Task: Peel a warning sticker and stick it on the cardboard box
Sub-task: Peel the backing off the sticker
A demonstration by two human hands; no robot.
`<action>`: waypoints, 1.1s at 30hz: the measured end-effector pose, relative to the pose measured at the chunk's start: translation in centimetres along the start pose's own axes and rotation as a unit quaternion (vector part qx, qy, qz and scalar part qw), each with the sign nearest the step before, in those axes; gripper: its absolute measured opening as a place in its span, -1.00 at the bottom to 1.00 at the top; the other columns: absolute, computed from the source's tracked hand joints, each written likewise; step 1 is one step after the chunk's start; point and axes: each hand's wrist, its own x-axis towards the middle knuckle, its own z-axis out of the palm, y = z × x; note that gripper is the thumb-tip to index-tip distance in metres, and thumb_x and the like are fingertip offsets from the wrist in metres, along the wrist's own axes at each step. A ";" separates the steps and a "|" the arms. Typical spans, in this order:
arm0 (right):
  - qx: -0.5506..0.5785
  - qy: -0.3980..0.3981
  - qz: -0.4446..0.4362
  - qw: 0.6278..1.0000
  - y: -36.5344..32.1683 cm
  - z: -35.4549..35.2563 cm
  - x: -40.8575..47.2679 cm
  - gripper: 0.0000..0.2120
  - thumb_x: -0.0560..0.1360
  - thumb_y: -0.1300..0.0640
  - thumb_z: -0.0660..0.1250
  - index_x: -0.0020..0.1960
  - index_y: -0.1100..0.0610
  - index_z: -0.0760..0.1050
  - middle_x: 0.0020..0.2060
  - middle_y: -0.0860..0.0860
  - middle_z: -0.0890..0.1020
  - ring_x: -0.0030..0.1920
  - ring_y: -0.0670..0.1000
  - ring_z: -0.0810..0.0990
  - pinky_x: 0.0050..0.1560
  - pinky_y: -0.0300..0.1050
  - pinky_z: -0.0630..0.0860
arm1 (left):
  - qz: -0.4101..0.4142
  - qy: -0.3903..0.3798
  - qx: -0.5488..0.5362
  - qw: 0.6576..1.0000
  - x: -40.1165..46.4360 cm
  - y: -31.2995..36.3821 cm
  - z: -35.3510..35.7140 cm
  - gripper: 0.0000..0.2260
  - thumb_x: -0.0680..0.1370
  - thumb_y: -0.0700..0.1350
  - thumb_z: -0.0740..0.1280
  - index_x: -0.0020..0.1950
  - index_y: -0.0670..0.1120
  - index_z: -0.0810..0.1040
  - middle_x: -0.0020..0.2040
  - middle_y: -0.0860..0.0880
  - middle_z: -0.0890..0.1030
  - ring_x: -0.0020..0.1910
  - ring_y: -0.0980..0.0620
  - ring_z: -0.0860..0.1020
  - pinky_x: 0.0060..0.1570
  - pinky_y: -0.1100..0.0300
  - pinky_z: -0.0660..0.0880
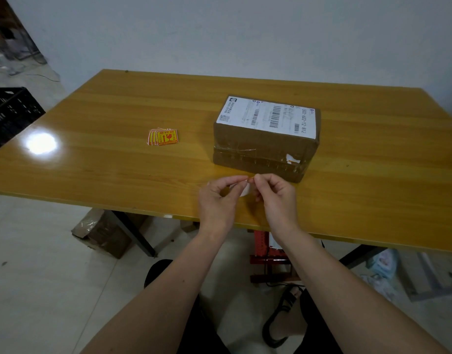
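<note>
Just below the centre of the frame, both hands meet above the near edge of the wooden surface [97, 159]. The left hand [216, 200] and the right hand [277, 199] each have thumb and forefinger pinched shut on one small warning sticker [246, 189], held between them at its top edge. Only its pale backing and a thin orange-red rim show, so how far it is peeled cannot be told. The remaining fingers [258, 194] of both hands curl loosely below.

The cardboard box [264, 146] sits right of centre on the surface, just beyond the hands, apart from them. It is brown, wrapped in clear tape, with a white shipping label [268, 116] carrying barcodes across its top face.

Left of the box, well apart from it, a small fanned stack of yellow and red stickers [163, 136] lies flat on the surface. A black crate [10, 113] stands at the left edge of the frame
</note>
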 end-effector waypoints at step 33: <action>-0.008 -0.020 -0.012 1.000 0.1 0.1 0.0 -0.81 0.55 0.21 0.23 -0.19 0.10 0.56 -0.34 0.01 0.54 -0.33 -0.18 0.47 -0.29 -0.35 0.44 | -0.015 -0.007 -0.011 1.000 0.1 -0.2 -0.1 -0.83 0.45 -0.14 0.43 -0.16 0.16 0.66 -0.15 0.18 0.69 -0.01 0.14 0.62 0.13 0.05 0.55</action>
